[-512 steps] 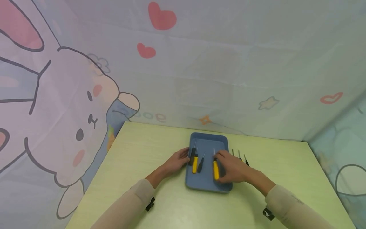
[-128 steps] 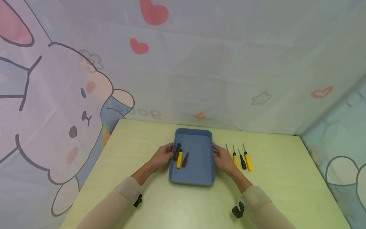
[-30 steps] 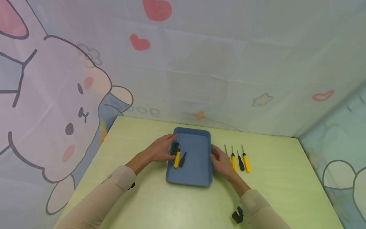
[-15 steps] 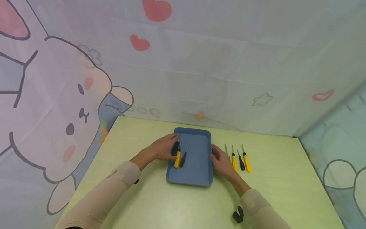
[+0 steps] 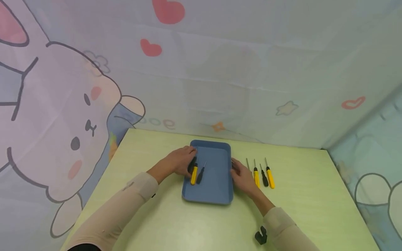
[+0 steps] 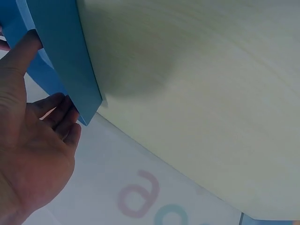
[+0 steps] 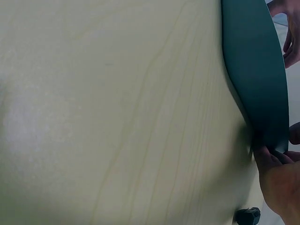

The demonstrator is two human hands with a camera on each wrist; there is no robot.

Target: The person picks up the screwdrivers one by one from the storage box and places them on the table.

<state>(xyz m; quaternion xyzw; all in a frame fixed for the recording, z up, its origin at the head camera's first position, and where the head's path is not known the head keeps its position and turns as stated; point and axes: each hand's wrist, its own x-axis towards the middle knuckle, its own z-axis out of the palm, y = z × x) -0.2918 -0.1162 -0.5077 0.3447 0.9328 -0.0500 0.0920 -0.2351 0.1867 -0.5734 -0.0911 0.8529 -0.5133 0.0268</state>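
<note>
A blue tray lies on the table, holding three screwdrivers near its left wall. One black screwdriver lies against that wall, with a yellow-handled screwdriver and a smaller black screwdriver to its right. Reaching over the wall, my left hand has its thumb and fingers around the leftmost black handle; the wrist view hides this contact behind the tray wall. My right hand grips the tray's right wall, fingers at the outside and thumb at the rim, as the right wrist view also shows.
Right of the tray, several screwdrivers stand in a row on the table, among them a yellow one, a black one and another yellow one. One is partly behind my right hand. A printed cloth hangs behind the table's back edge.
Since 4.3 seconds ago, my left hand has left the tray's outer left side and come over the wall onto the black screwdriver, its thumb drawing in. My right hand stays on the tray.
</note>
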